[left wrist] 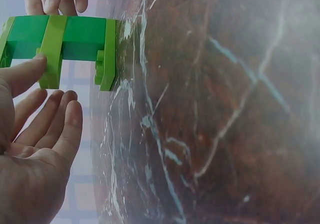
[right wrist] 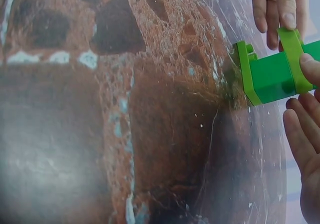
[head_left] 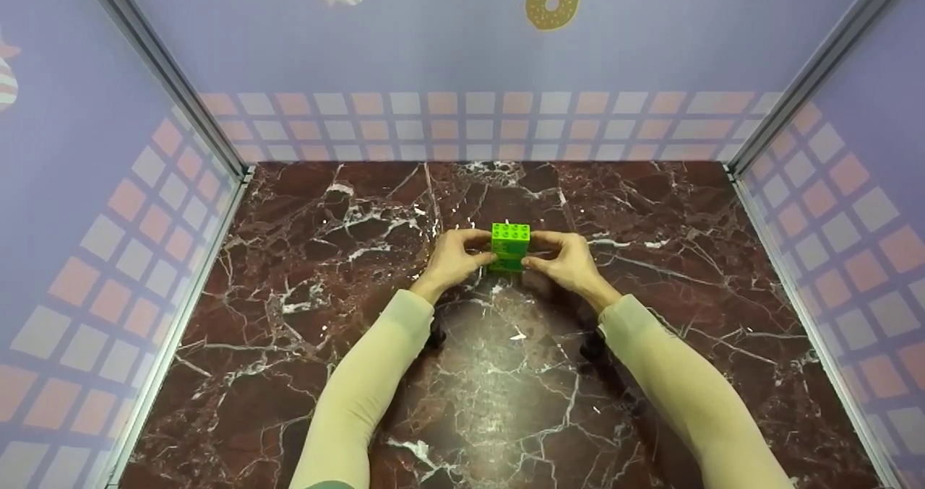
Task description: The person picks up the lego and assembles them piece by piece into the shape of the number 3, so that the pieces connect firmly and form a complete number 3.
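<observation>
A stack of green toy building bricks (head_left: 510,247) stands upright near the middle of the table. Light-green studded layers alternate with darker green bricks (left wrist: 82,32) along it. From the left, my left hand (head_left: 453,259) holds the stack, its thumb on the middle light-green layer and its fingers behind. My right hand (head_left: 569,264) grips the opposite side, thumb to the front on that same layer (right wrist: 295,64). In the right wrist view, the lowest light-green layer lies at the tabletop; whether it touches is hard to tell.
The dark red marbled table (head_left: 325,373) spreads around both arms. Purple panels with pink and white checks (head_left: 462,124) close off the back and both sides. Metal strips (head_left: 173,359) run along the side edges.
</observation>
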{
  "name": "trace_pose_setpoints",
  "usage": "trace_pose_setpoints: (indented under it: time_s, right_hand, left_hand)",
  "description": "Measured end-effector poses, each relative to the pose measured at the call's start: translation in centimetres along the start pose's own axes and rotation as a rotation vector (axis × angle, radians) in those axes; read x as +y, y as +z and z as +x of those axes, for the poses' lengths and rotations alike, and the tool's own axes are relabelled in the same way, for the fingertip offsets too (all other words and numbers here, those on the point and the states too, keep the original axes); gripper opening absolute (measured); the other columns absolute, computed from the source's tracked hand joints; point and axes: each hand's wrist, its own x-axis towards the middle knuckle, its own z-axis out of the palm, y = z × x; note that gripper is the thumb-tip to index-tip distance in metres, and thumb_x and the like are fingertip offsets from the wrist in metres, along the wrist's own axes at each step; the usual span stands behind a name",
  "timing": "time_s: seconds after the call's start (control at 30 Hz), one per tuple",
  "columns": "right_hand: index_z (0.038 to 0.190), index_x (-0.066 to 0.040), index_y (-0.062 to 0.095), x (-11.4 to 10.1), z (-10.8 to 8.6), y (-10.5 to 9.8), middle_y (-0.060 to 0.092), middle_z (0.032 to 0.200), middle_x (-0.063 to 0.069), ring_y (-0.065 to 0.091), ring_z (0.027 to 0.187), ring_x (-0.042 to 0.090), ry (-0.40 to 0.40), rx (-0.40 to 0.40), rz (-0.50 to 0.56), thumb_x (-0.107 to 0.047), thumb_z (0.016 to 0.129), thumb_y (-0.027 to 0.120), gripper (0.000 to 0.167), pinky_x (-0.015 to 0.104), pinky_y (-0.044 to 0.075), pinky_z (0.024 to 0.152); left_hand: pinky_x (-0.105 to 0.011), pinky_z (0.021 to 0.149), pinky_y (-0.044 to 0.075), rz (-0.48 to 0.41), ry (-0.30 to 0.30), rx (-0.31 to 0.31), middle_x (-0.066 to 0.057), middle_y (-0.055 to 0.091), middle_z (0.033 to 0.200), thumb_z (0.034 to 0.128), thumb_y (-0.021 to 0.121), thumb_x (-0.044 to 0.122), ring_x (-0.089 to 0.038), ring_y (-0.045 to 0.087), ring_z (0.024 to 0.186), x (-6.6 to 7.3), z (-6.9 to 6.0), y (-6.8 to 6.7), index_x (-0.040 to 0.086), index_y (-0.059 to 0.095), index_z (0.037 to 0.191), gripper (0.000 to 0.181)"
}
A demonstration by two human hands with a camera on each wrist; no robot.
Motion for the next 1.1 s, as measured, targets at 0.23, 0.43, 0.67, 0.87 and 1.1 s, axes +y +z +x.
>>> trace_pose_setpoints:
  time_s: [0.23, 0.43, 0.67, 0.87, 1.1]
  right_hand:
    - [0.136, 0.005, 0.077, -0.03, 0.19, 0.42, 0.081, 0.128, 0.029, 0.081, 0.118, 0.046, 0.012, 0.006, 0.032, 0.003, 0.091, 0.089, 0.047, 0.019, 0.066, 0.089]
    - [0.136, 0.004, 0.077, 0.13, 0.23, 0.41, 0.081, 0.128, 0.028, 0.081, 0.117, 0.044, 0.025, 0.021, 0.033, 0.001, 0.092, 0.088, 0.046, 0.015, 0.064, 0.086]
    - [0.137, 0.004, 0.077, -0.02, 0.34, 0.24, 0.081, 0.129, 0.028, 0.081, 0.118, 0.045, 0.018, 0.018, 0.057, -0.001, 0.094, 0.087, 0.044, 0.021, 0.064, 0.090]
    - [0.135, 0.004, 0.078, -0.32, 0.36, 0.09, 0.082, 0.127, 0.027, 0.082, 0.111, 0.033, 0.026, 0.021, 0.062, -0.003, 0.095, 0.086, 0.041, 0.016, 0.062, 0.085]
    - [0.134, 0.005, 0.078, -0.26, 0.42, 0.13, 0.082, 0.125, 0.029, 0.081, 0.100, 0.017, 0.022, 0.029, 0.129, -0.003, 0.096, 0.086, 0.039, 0.016, 0.063, 0.081]
  left_hand:
    - [-0.043, 0.109, 0.064, -0.046, -0.013, 0.012, -0.013, 0.085, 0.131, 0.0932, 0.090, 0.012, -0.031, 0.083, 0.119, 0.08, 0.04, 0.40, 0.006, 0.082, 0.132, 0.040]
    - [-0.040, 0.107, 0.065, -0.080, -0.025, 0.034, -0.013, 0.085, 0.130, 0.0934, 0.090, 0.013, -0.029, 0.084, 0.117, 0.20, -0.03, 0.66, 0.005, 0.083, 0.131, 0.039]
    - [-0.042, 0.106, 0.065, -0.092, -0.039, 0.069, -0.014, 0.085, 0.128, 0.0938, 0.090, 0.015, -0.031, 0.083, 0.116, 0.55, -0.15, 0.65, 0.004, 0.083, 0.129, 0.038]
    - [-0.042, 0.106, 0.065, -0.125, -0.060, 0.088, -0.016, 0.085, 0.127, 0.0944, 0.090, 0.015, -0.032, 0.083, 0.117, 0.61, -0.04, 0.70, 0.002, 0.083, 0.129, 0.037]
    - [-0.041, 0.104, 0.066, -0.159, -0.090, 0.113, -0.018, 0.085, 0.125, 0.0943, 0.090, 0.016, -0.033, 0.083, 0.117, 0.74, 0.05, 0.75, 0.002, 0.084, 0.127, 0.037]
